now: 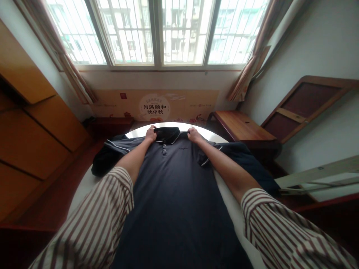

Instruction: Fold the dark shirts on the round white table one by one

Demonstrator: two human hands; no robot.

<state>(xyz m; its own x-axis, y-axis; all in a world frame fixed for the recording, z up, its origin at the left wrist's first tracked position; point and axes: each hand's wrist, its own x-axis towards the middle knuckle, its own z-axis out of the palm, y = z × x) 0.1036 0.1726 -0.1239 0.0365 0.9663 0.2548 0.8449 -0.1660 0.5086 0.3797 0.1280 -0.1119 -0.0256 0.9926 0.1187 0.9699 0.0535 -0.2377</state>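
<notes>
A dark polo shirt [179, 186] lies front up across the round white table [81, 198], its collar at the far edge and its hem toward me. My left hand [151, 133] is closed on the shirt's shoulder, just left of the collar. On the other side of the collar, my right hand [193, 134] grips the opposite shoulder. White piping edges the collar and both short sleeves, and a buttoned placket runs down from the neck. The fingertips are partly hidden in the cloth.
Black cloth [105, 160] is bunched at the table's left, and a dark navy garment [244, 164] lies at its right. Beyond stand a wooden side table [244, 125] and a long printed box [112, 102] below the window. Wooden cabinets [42, 138] line the left.
</notes>
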